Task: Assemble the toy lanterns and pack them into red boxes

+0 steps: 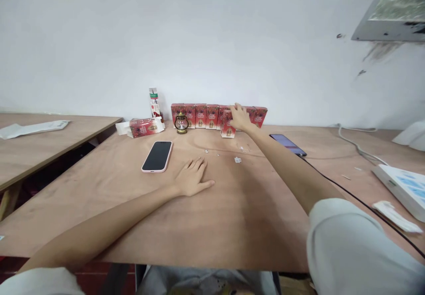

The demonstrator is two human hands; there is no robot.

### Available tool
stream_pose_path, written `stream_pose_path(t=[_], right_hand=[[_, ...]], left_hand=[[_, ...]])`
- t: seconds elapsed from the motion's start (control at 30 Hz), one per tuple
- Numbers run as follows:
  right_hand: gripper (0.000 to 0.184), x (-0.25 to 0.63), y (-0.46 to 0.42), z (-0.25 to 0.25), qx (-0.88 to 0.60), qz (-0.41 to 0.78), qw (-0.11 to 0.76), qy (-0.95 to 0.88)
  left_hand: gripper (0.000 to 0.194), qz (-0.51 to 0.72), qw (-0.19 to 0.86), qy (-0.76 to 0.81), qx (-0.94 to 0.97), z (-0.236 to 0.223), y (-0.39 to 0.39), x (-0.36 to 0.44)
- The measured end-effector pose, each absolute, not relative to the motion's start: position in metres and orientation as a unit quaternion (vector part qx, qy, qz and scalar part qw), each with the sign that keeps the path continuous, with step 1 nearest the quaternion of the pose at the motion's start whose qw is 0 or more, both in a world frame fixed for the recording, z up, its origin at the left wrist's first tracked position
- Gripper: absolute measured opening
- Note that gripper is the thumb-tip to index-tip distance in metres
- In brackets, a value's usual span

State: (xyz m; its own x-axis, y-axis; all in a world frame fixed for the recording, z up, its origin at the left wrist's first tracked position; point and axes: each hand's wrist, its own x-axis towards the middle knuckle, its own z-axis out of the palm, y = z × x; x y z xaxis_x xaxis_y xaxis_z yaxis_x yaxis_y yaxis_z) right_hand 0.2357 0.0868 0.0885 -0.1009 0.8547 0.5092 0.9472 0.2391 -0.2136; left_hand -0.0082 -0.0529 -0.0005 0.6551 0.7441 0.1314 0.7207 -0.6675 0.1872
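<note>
My left hand [191, 178] lies flat on the wooden table [206, 233], thumb out to the side, with nothing in it. At the back, my right hand [240, 118] reaches to a small red carton [227, 126] that stands upright in front of a row. Its fingers are on the carton's right side and top, partly hiding it. Behind stands the row of matching red cartons [201, 116] against the wall. A small bronze-coloured lantern [181, 123] is upright before the row's left end. Left of that, an opened red carton [144, 128] lies on its side with white flaps out.
A pink-edged phone [157, 156] lies left of my left hand. Another phone [287, 144] with a black cable [332, 182] is at right. Paper scraps [237, 159] lie mid-table. A small bottle [154, 102] stands at the back; a white box [405, 184] sits far right.
</note>
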Motion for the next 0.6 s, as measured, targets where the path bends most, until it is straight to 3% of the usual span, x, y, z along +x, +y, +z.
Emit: stream_pose_path(t=[0.13,0.27,0.6], right_hand=[[0.062,0.188,0.090,0.103,-0.544,-0.168,0.217,-0.793],[0.060,0.123,0.107,0.112,-0.469,-0.129,0.144,-0.862],[0.065,0.033,0.127,0.092,-0.516,-0.100,0.119,-0.842]], left_hand=[[0.081,0.095,0.066,0.404,0.908,-0.001,-0.054,-0.007],[0.082,0.072,0.073,0.411,0.906,-0.001,-0.055,-0.006],[0.081,0.085,0.065,0.406,0.908,-0.002,-0.057,-0.008]])
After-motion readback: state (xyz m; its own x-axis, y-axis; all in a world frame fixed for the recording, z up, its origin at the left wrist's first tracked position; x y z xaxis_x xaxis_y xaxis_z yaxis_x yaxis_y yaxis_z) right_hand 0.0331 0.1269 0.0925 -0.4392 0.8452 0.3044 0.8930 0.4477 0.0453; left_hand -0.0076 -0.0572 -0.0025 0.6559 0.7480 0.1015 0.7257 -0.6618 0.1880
